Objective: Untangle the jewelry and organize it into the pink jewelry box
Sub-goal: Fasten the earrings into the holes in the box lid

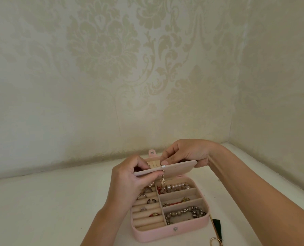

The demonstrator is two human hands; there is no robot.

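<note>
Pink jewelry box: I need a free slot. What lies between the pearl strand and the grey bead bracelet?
Head view: one compartment, holding a gold and red chain, separates the pearl strand from the grey bead bracelet.

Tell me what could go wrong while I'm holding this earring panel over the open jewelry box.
The dangling earring hangs from the earring panel over the pearl bracelet; lowering it could snag them together.
The right grip pinches the panel's edge at a small white piece; that might drop into the pink jewelry box.
The gold hoop lies outside the box and could be forgotten.
</note>
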